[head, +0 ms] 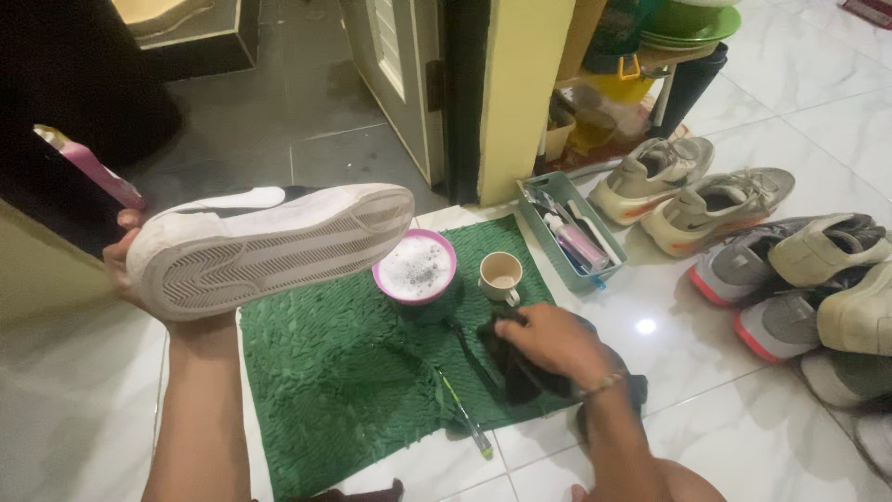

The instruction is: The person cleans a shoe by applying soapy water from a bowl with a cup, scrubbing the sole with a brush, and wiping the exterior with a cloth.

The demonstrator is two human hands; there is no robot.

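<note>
Above green mat point(353, 390), left hand point(125, 265) gripping upturned sneaker point(269, 246), right hand point(557, 344) clutching dark cloth point(520, 376).

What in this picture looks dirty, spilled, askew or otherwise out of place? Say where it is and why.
The foam in the pink bowl is flecked with dark specks, so it looks dirty. The shoes at the right lie in a loose heap, some overlapping. Nothing looks spilled: the green mat and cup sit tidy.
</note>
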